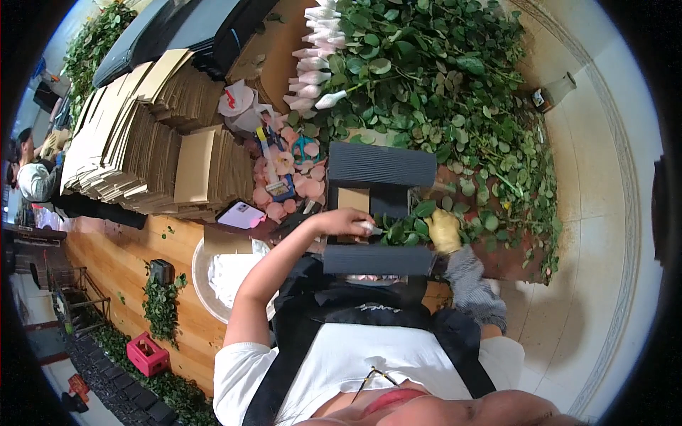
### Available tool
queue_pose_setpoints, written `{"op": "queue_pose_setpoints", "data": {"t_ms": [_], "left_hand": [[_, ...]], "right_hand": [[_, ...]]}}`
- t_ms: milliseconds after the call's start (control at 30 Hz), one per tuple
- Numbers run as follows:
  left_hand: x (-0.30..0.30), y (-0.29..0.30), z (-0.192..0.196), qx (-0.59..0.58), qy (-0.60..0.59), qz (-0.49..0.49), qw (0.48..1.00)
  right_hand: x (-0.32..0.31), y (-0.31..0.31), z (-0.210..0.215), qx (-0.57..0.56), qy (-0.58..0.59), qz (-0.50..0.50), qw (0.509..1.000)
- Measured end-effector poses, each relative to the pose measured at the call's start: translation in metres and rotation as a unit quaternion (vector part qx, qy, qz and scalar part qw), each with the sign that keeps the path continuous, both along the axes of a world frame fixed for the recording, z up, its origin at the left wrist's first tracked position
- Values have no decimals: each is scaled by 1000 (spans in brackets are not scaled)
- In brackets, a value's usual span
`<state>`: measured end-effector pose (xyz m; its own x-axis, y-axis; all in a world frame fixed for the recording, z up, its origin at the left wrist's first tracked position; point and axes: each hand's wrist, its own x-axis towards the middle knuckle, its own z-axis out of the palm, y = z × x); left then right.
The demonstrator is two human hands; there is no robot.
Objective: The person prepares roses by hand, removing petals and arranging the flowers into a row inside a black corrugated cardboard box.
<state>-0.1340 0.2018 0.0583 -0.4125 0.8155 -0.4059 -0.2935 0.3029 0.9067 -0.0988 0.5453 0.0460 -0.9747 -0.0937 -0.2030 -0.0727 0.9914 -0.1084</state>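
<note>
One heap of leafy stems (455,85), too many to count, covers most of the table (511,261). At least three stacks of cardboard (128,156) stand to the left, below one black container (167,42). One grey stand (381,167) sits before the person, with two padded bars, one far and one near, and one cardboard piece (353,198) between them. One round tub (199,280) of white items (231,278) is on the left, and farther left one pink crate (148,356) is on the floor.

Two hands meet over the stand. The bare left hand (344,222) has its grip closed around one small white piece (369,227); whether this is a bud or a wrap is unclear. The right hand (444,231), in one yellow glove, has its grip curled on the same stem (403,231), which lies between both hands, between the bars, leaves spread.

One glass bottle (554,94) lies tilted at the far right. One phone (242,215) rests near the left forearm. At least eight pale wrapped buds (310,77) line the heap's left edge, one pointing inward. Pink petals (310,188), a dozen or more, lie scattered left of the stand.
</note>
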Motion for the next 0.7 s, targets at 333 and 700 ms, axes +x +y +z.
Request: {"op": "queue_pose_setpoints", "data": {"t_ms": [333, 700], "left_hand": [[36, -1, -18, -20, 29, 239, 970], [33, -2, -7, -42, -2, 229, 972]], "right_hand": [[-140, -16, 187, -360, 90, 66, 926], [-365, -38, 153, 53, 382, 110, 916]]}}
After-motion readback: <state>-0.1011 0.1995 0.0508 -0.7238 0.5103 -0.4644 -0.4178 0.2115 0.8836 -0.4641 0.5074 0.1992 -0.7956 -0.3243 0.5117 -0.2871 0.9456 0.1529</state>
